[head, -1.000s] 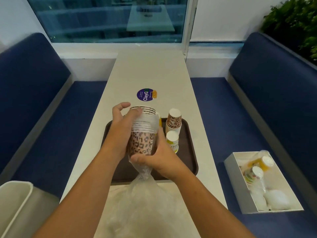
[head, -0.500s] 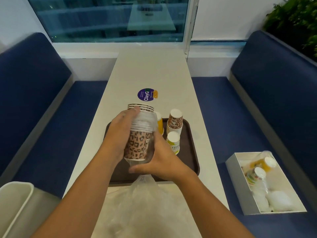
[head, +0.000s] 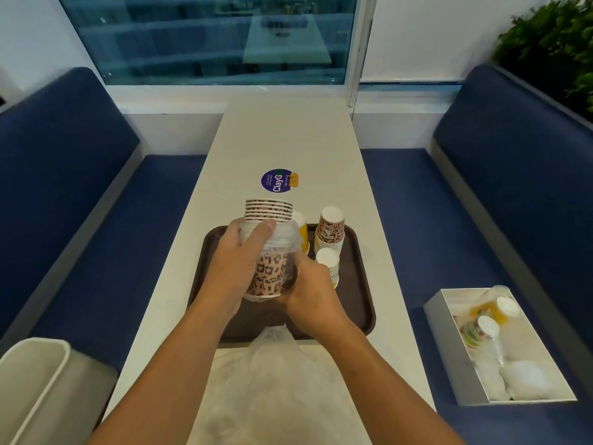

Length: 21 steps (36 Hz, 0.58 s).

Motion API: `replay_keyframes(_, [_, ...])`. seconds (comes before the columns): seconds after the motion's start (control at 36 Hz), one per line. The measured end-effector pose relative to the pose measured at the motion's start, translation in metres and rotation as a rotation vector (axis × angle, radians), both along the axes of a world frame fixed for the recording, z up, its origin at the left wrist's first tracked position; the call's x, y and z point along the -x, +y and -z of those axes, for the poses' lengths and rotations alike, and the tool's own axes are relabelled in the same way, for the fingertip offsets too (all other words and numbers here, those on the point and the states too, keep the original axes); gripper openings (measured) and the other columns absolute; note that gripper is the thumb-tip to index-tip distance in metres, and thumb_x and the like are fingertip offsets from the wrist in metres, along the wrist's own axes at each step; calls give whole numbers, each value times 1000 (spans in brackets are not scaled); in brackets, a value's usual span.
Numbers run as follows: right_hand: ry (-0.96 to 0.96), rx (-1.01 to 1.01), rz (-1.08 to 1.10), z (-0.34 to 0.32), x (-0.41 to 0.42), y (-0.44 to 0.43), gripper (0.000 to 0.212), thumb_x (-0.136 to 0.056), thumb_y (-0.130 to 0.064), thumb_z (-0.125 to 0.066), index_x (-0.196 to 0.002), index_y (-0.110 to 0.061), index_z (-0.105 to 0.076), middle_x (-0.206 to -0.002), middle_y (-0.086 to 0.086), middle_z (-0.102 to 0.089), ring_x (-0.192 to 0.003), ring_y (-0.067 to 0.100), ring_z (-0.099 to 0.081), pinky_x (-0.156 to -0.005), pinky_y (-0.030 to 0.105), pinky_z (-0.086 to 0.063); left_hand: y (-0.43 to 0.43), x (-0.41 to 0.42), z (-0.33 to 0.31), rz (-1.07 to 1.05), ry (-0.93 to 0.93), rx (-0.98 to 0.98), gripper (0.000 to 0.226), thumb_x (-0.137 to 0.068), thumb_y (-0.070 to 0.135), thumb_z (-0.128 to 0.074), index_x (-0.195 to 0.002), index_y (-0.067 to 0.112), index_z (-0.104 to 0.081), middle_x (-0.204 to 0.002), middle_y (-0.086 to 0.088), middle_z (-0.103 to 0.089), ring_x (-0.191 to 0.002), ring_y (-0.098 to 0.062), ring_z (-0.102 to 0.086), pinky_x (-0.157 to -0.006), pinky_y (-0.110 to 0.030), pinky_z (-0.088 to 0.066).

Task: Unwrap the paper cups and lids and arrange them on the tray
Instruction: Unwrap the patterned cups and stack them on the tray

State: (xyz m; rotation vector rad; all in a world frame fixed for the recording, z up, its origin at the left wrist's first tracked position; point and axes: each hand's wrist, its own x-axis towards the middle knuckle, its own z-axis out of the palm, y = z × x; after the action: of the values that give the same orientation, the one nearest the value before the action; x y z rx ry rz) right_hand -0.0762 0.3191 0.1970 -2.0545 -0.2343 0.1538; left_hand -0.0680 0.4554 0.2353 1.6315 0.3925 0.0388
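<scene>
you're mid-unwrap: your left hand (head: pixel 237 261) grips the leopard cup stack (head: pixel 268 277) at frame centre, above the tray (head: pixel 362 309); your right hand (head: pixel 309 285) grips the plastic sleeve (head: pixel 284 240) round its base. next, i judge, pull the sleeve clear, then stand the stack on the tray.

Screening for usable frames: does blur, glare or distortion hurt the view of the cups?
Head view: the leopard cup stack is sharp and evenly lit. Head view, right edge: the plant and the white box smear with motion blur. Head view: the wide-angle lens bows the benches; the window mirrors the table.
</scene>
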Motion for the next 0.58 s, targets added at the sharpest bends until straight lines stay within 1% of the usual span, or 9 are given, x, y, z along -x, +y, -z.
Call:
replay_keyframes(0.14, [42, 93, 28, 2, 4, 3, 52, -81, -29, -88, -125, -20, -62, -118, -4, -72, -105, 13, -69, -85, 22, -58, 0, 5, 3, 4, -43, -54, 36, -99, 49, -61, -133, 38, -53, -126, 10, -67, -107, -17, -70, -89, -38, -60])
replay_keyframes(0.22, [42, 193, 35, 2, 7, 7, 42, -85, -31, -85, -119, -16, -65, -115, 2, -73, -98, 18, -68, -80, 22, -55, -2, 9, 1, 3, -117, -103, 46, -97, 47, -65, -138, 43, -44, -130, 17, -59, -110, -14, -65, -80, -23, -59])
replay_keyframes(0.28, [47, 213, 44, 2, 8, 7, 38, -85, -31, -84, -115, -15, -66, -112, 5, -73, -88, 16, -64, -75, 23, -53, -5, 12, -3, 11, -176, -125, 59, -92, 48, -67, -144, 45, -38, -122, 27, -54, -109, -10, -62, -69, -12, -56])
replay_keyframes(0.31, [49, 219, 43, -1, 9, 7, 36, -86, -30, -83, -114, -14, -66, -111, 5, -73, -85, 13, -61, -74, 22, -51, -6, 13, -4, 21, -199, -126, 66, -89, 50, -68, -146, 46, -36, -120, 32, -52, -108, -8, -62, -69, -10, -55])
replay_keyframes(0.36, [46, 221, 37, -6, 12, 5, 35, -87, -28, -82, -114, -13, -67, -110, 3, -73, -83, 11, -59, -74, 21, -49, -8, 15, -5, 44, -226, -125, 73, -81, 56, -70, -145, 51, -35, -118, 38, -50, -108, -7, -62, -73, -14, -58])
replay_keyframes(0.42, [29, 203, 13, -10, 13, 2, 34, -87, -28, -83, -115, -15, -67, -105, -2, -74, -87, 13, -66, -70, 15, -49, -7, 16, -5, 51, -241, -148, 71, -78, 57, -70, -142, 55, -37, -118, 40, -48, -108, -5, -61, -73, -13, -58])
replay_keyframes(0.47, [58, 167, -98, -19, 12, -5, 36, -85, -31, -84, -113, -24, -64, -95, -17, -69, -88, 0, -68, -65, 7, -48, -5, 16, -4, 28, -258, -181, 68, -83, 55, -70, -143, 53, -39, -124, 32, -49, -110, -5, -58, -71, -8, -55])
replay_keyframes(0.53, [119, 226, -292, -29, 7, -20, 49, -81, -39, -86, -121, -28, -59, -104, -24, -66, -91, -9, -64, -78, 10, -54, 0, 16, -1, -5, -257, -205, 62, -90, 47, -71, -144, 49, -41, -132, 25, -47, -110, -5, -56, -68, -4, -52])
replay_keyframes(0.58, [114, 370, -397, -39, -2, -41, 65, -82, -47, -81, -138, -30, -52, -128, -19, -62, -107, -2, -60, -93, 22, -54, 6, 17, 2, -11, -241, -220, 58, -94, 42, -71, -143, 49, -42, -135, 24, -45, -109, -3, -55, -65, -3, -50])
